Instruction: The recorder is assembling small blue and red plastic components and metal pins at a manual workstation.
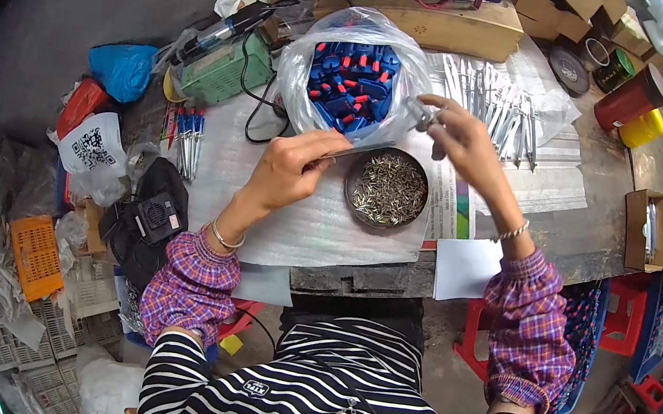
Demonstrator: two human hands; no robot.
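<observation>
Head view: left hand pinched shut on thin metal pin above round dish of pins, mid-table; right hand closed round small metal part beside bag of blue parts; assembly step, probably; next calls for aligning pin to part.

A cluttered workbench seen from above, partly covered by a sheet of white foam wrap. At its far left stands a green box-shaped device with a black cable. Beside it lies a small bundle of blue-and-red pens. Flat cardboard boxes line the back edge. At the far right stand a dark red cup and a yellow tub. A small open carton sits near the right edge. On the floor to the left are an orange crate, a blue bag and a black bag. Red plastic stools stand to the right.
</observation>
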